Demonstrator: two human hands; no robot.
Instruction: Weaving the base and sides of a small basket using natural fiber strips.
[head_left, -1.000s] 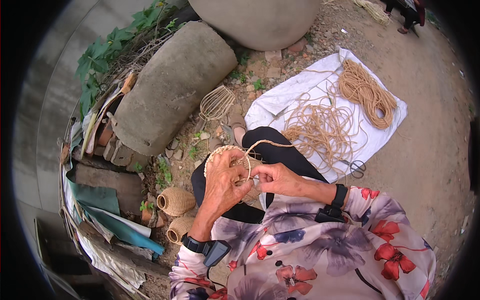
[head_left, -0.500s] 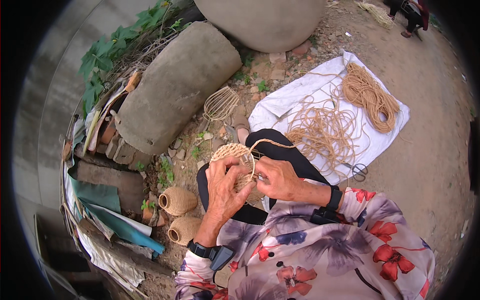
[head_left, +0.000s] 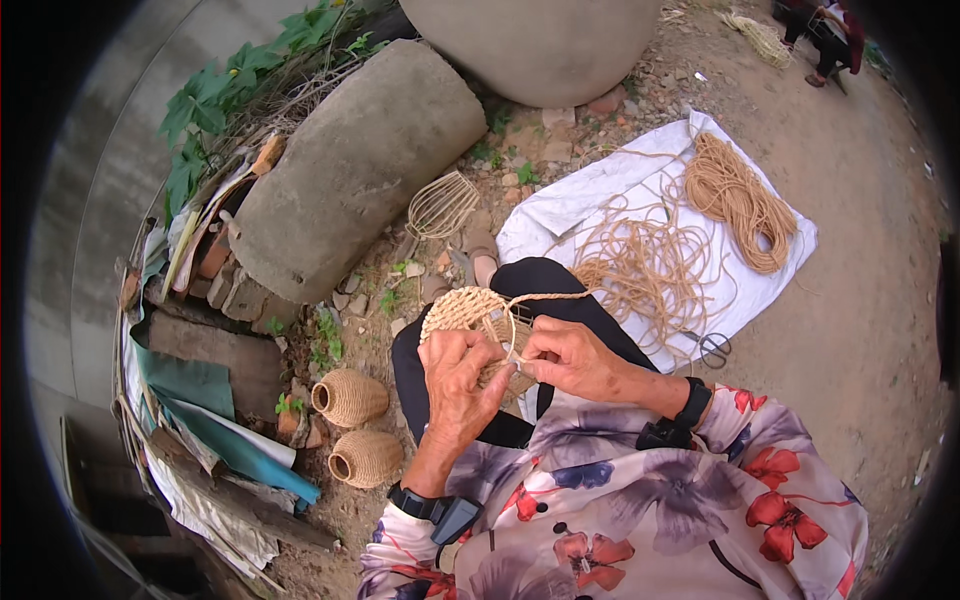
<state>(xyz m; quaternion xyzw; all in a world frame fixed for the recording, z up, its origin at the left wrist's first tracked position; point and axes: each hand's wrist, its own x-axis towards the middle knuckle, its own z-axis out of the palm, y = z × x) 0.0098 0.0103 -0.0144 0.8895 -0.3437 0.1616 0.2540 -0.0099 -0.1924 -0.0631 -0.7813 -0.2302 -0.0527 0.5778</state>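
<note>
A partly woven basket (head_left: 460,307) of tan cord sits over my lap, its weave tilted toward me. My left hand (head_left: 460,385) is closed on its near side, the fingers bent over the rim. Just to the right, my right hand (head_left: 570,358) pinches the working cord (head_left: 548,296) close to the left fingertips. That cord makes a small loop at the basket's edge and runs back right to a loose tangle of cord (head_left: 645,265). My fingers hide part of the weave and the exact pinch point.
A white sheet (head_left: 560,205) lies ahead right, bearing a bundled cord coil (head_left: 738,200) and scissors (head_left: 714,349). Two round woven vases (head_left: 355,397) lie at left. Beyond are an open basket frame (head_left: 443,207), a concrete cylinder (head_left: 355,170) and a large jar (head_left: 530,50). Another person (head_left: 828,42) is far right.
My right hand has shifted slightly right and down, with the pinched cord now showing between the two hands. The cord loop sits a little lower. My left hand stays on the basket.
</note>
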